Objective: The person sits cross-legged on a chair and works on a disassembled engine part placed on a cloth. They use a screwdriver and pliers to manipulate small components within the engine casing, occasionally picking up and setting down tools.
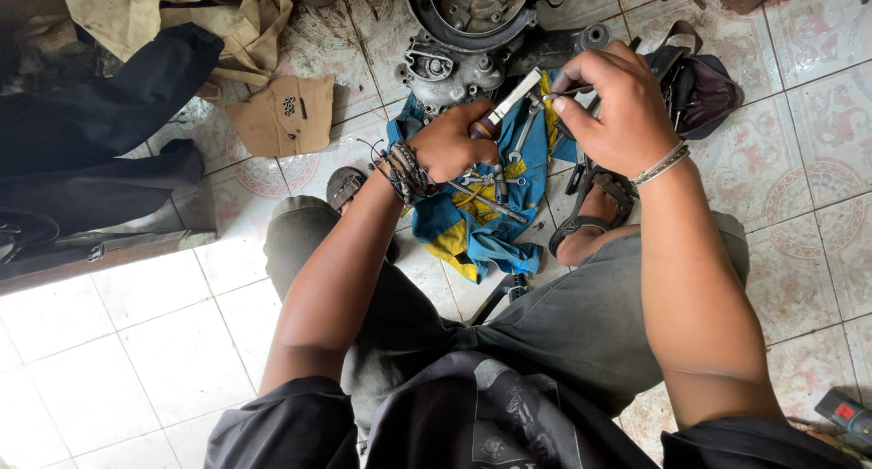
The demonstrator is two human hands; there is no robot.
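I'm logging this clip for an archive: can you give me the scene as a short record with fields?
Setting: tiled floor, person seated
Left hand: grips a knife
Right hand: pinches a thin wire at the blade
Below hands: blue cloth with wrenches
Ahead: engine case
Right: dark bag

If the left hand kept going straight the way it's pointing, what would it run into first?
Probably the right hand: the left hand points its knife-like tool up and right toward it. The grey engine casing lies close beyond; depth is unclear.
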